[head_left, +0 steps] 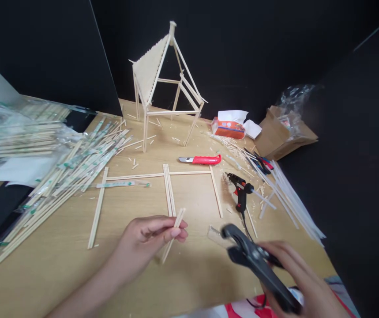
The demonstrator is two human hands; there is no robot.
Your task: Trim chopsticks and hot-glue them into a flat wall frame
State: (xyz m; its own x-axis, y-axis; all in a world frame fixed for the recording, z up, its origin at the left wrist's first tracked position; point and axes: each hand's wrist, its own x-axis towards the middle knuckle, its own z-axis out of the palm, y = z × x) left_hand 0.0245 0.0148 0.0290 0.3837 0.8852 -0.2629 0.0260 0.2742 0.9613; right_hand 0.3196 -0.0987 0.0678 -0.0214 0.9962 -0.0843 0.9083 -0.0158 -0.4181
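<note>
My left hand (144,236) is closed around a pair of short wooden chopsticks (167,251), held slanting above the table with the thumb on top. In my right hand (303,278) is a black-handled cutter (252,260), its jaws pointing left toward the sticks but apart from them. A pale flat piece (218,237) shows at the cutter's front; blur hides whether it is a blade. Just beyond my left hand lies a flat chopstick frame (134,177) with three uprights. A wrapped chopstick strip (119,184) lies across its left part.
A chopstick house model (151,70) stands at the back. A red utility knife (205,159) lies mid-table; a corded glue gun (241,192) is at right, near glue sticks (295,198). Wrapped chopsticks (73,168) pile up left. A tissue pack (229,128) and paper bag (275,137) stand behind.
</note>
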